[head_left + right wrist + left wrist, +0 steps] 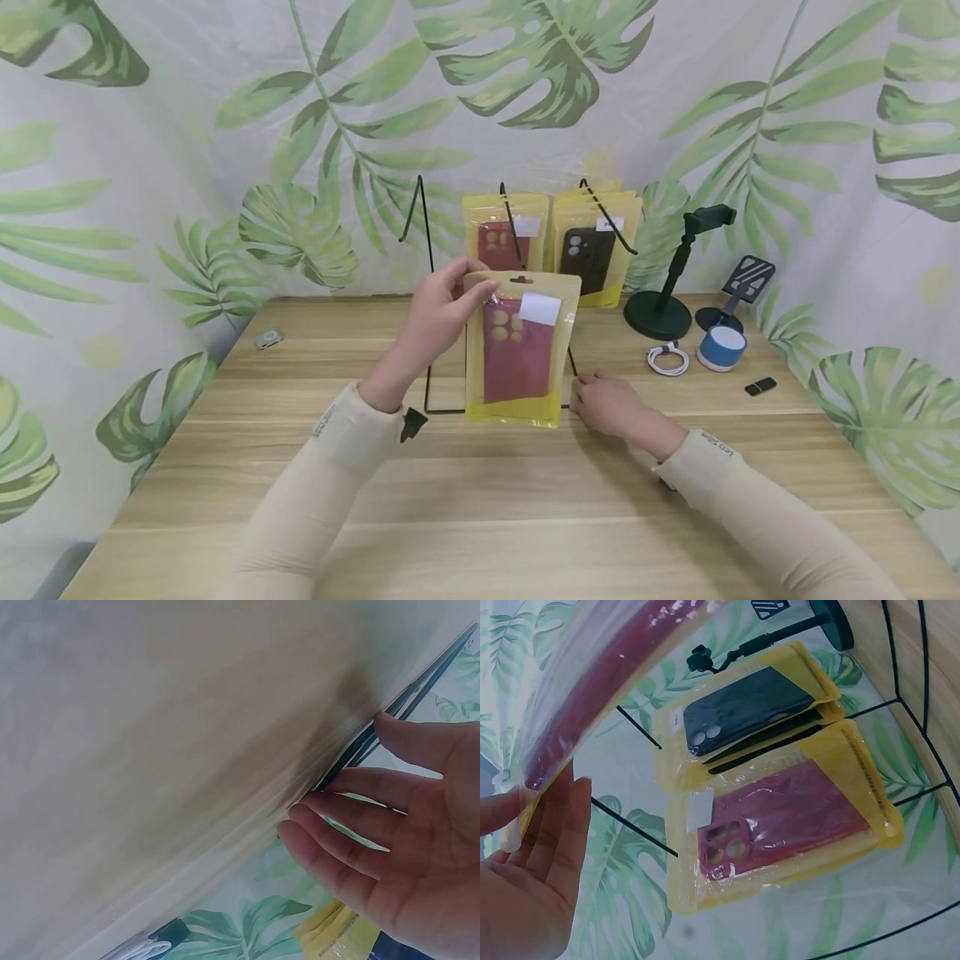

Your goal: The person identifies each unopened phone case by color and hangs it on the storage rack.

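Observation:
My left hand (450,304) pinches the top left edge of a clear-and-yellow pouch holding a dark red phone case (517,350). The pouch hangs upright in front of a black wire display rack (428,333), and the slot at its top is near the middle hook's tip. Behind it, another red phone case pouch (780,817) hangs on the middle hook. Black phone case pouches (746,712) hang on the right hook, while the left hook is bare. My right hand (611,404) holds the rack's front right base corner with thumb and fingertips (390,724) at the wire.
Right of the rack stand a dark green phone stand (658,312) and a smaller black stand (722,318). Near them lie a coiled white cable (667,360), a blue-and-white cylinder (722,348) and a small black stick (761,387). A small silver item (267,339) lies far left.

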`<state>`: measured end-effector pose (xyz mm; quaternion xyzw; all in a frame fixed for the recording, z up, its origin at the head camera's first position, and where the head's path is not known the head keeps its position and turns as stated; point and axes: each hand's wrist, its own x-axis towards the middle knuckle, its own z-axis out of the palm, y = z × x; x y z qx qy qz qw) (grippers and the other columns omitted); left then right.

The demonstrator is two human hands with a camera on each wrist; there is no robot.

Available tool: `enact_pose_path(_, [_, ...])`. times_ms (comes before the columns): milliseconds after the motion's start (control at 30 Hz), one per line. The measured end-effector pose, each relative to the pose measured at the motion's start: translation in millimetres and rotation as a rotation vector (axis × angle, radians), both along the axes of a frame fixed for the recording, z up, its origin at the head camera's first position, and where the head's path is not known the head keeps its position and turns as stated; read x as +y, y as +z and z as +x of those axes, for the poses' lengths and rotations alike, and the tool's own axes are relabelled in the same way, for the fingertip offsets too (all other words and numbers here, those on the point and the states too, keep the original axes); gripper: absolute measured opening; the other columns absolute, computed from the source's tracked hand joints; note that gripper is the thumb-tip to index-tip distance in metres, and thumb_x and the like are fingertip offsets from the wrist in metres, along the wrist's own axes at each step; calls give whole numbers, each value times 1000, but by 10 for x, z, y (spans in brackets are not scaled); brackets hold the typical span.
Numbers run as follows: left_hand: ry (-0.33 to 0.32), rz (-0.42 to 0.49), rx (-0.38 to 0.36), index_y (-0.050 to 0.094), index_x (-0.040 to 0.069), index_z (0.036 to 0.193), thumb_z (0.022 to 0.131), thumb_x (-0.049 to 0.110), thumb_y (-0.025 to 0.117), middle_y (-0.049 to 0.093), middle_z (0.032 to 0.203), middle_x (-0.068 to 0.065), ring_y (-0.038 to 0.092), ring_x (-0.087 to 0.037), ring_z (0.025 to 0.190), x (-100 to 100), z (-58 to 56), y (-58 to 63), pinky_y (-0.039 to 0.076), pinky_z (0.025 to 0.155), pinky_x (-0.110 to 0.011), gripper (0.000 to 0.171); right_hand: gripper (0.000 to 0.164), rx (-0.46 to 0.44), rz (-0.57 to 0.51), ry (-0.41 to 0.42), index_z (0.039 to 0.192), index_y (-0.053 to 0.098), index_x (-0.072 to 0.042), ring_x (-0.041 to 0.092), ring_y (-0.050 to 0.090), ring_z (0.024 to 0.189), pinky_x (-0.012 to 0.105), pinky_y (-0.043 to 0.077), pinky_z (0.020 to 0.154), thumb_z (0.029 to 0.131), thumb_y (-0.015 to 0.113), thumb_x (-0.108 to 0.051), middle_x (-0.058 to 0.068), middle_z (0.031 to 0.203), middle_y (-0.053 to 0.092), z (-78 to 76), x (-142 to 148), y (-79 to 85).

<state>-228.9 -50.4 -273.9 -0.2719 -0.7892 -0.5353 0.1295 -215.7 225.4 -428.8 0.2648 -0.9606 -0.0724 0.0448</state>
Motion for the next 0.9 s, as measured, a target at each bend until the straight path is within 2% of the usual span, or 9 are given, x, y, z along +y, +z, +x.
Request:
enact_pose_path(233, [51, 55, 34, 65, 3, 98, 97, 19, 64, 62, 74, -7, 43, -16, 57, 84, -88, 16, 36, 51, -24, 16, 41, 21, 95, 49, 118, 66, 11, 32, 68, 101, 40, 51, 87, 98, 60, -23, 21, 115, 71, -20, 10, -2])
enact_pose_path(300, [69, 49, 40, 65, 3, 98, 97, 19, 64, 62, 74, -8, 43, -17, 58, 93, -121, 5, 36, 51, -24, 16, 41, 1, 58, 23, 119, 66, 11, 32, 68, 101, 39, 52, 86, 98, 60, -24, 21, 117, 70, -20, 10, -5])
enact_pose_path(500, [135, -30, 49, 66, 6, 102, 98, 24, 64, 62, 79, -7, 49, -19, 64, 143, -239, -14, 41, 56, -27, 18, 41, -40, -42, -42, 120, 65, 10, 31, 65, 96, 40, 53, 81, 98, 60, -24, 20, 117, 70, -7, 3, -10])
enact_pose_path(767, [226, -139, 78, 65, 7, 103, 99, 27, 61, 61, 72, -9, 48, -20, 57, 204, -455, 20, 38, 54, -29, 21, 38, -61, -58, -73, 119, 66, 7, 31, 63, 94, 42, 56, 79, 98, 60, -24, 20, 118, 69, -1, 1, -2])
enact_pose_path(900, [273, -196, 58, 64, 9, 106, 100, 31, 59, 63, 74, -11, 49, -23, 59, 206, -592, 52, 39, 56, -31, 24, 37, -45, -51, -56, 118, 66, 7, 30, 63, 92, 40, 55, 76, 98, 61, -24, 20, 117, 69, -1, 3, 3])
